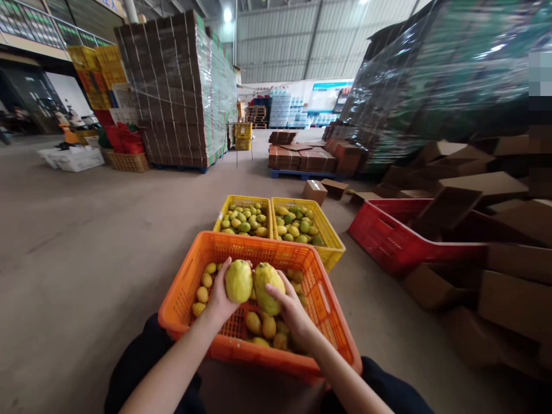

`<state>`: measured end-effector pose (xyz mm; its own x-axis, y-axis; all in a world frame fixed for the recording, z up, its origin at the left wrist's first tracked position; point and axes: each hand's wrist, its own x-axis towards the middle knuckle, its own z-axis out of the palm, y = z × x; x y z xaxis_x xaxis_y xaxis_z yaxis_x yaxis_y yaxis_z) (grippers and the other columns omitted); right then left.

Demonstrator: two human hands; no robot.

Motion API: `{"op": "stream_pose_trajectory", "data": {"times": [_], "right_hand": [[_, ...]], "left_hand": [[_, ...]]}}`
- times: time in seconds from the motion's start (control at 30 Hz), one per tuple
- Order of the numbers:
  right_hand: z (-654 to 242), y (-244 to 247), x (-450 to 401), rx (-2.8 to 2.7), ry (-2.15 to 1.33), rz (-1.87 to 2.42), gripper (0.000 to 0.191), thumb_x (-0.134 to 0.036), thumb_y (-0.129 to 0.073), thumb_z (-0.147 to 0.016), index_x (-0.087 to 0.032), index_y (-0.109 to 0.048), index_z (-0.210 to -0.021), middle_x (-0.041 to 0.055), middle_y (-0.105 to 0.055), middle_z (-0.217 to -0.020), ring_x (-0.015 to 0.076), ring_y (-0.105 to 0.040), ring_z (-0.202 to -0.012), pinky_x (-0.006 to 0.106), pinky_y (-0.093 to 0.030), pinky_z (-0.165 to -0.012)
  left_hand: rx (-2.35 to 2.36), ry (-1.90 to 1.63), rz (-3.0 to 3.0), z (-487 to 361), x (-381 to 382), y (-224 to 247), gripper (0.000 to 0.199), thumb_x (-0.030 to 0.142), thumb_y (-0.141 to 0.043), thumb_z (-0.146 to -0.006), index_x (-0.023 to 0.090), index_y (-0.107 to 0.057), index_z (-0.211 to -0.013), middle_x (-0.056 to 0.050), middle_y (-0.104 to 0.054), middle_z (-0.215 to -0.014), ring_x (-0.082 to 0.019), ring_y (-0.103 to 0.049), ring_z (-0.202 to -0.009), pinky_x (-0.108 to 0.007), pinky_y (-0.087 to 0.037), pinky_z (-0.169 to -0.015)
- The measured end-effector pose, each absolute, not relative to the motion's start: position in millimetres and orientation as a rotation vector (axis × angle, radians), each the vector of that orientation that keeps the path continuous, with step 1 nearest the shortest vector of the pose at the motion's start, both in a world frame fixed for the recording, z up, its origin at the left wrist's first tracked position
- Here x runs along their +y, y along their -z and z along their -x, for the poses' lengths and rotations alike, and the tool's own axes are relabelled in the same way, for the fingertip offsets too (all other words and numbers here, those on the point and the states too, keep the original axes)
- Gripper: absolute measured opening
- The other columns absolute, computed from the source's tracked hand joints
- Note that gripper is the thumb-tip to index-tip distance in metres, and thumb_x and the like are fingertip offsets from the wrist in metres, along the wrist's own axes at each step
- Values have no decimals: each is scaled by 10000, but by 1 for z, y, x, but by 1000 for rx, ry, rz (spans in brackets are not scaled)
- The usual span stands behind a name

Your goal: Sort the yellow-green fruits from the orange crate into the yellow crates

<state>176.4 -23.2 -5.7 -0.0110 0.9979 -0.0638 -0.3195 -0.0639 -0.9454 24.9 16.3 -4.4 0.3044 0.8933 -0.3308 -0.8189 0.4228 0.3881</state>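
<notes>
My left hand (221, 294) is wrapped around a large yellow-green fruit (238, 281), with the fingers behind it. Beside it, my right hand (294, 305) grips a second, slightly bumpy yellow-green fruit (264, 282), its thumb lying across the front. Both fruits are held up side by side over an orange plastic crate (254, 238). Smaller yellow fruits (268, 328) lie inside this crate, along the left, the right and the near part. My hands and forearms hide some of them. The exact kind of fruit I cannot tell.
Beyond the orange crate stand two yellow crates (334, 248) of yellow and green fruit. At right, a red crate (383, 244) sits among cardboard boxes (513, 299). Farther off are wrapped pallet stacks (168, 92) and flattened cartons (317, 161) on a blue pallet.
</notes>
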Motion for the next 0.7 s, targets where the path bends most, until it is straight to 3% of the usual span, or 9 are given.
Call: {"op": "stream_pose_trajectory", "data": {"times": [0.23,0.47,0.7], "right_hand": [[-175,9,-22,-969,-1377,1105,451,-525,-786,-642,-241,-614,-946,-4,-634,-889,197,-572,-857,300,-468,-751],[-169,8,-23,-967,-1347,1176,413,-520,-785,-643,-242,-592,-882,-24,-638,-825,180,-568,-775,290,-458,-687],[-168,12,-16,-766,-1416,1110,344,-485,-773,-670,-226,-675,-874,4,-712,-888,226,-630,-879,302,-475,-738]], "left_hand": [[695,-1215,52,-31,18,8,273,336,-489,-949,179,-620,-768,2,-681,-683,-135,-652,-595,-249,-534,-627],[854,-1187,100,-26,25,35,215,327,-489,-929,192,-633,-843,-36,-699,-837,-197,-691,-843,-316,-546,-792],[839,-1145,-94,-25,26,13,197,361,-657,-829,175,-646,-893,-21,-700,-803,-160,-675,-731,-289,-553,-772]]}}
